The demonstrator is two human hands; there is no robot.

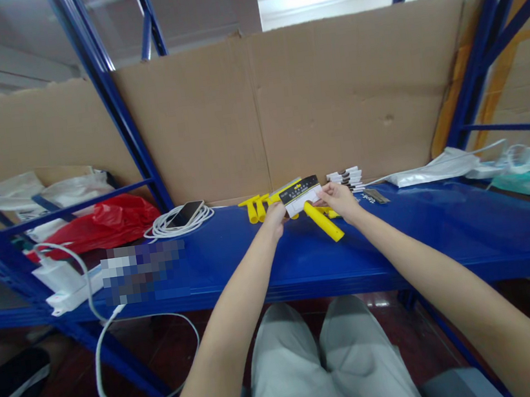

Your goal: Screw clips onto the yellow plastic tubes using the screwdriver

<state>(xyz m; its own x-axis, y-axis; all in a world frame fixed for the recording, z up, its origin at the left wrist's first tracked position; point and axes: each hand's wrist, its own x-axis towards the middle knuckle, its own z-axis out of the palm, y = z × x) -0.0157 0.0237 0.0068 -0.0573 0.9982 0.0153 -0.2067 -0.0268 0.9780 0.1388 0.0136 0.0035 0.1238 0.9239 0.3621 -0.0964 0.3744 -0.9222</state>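
Note:
My left hand [275,218] pinches the left edge of a black-and-white printed card [301,195]. The fingers of my right hand [338,198] are closed on the card's right side. Below the card sticks out the yellow handle [325,223] of a tool, slanting down to the right; the card hides the tool's other end. Several more yellow T-shaped tools [253,210] lie on the blue shelf just behind my left hand. Behind my right hand is a small stack of white-and-black pieces [346,178], with a flat greyish piece [376,195] in front of it.
Cardboard [329,92] stands along the back of the blue shelf [234,261]. On the left are a phone [185,213] on a coiled white cable [161,225], a red plastic bag [111,220] and a power strip [70,297]. A white packet [432,169] lies at the right.

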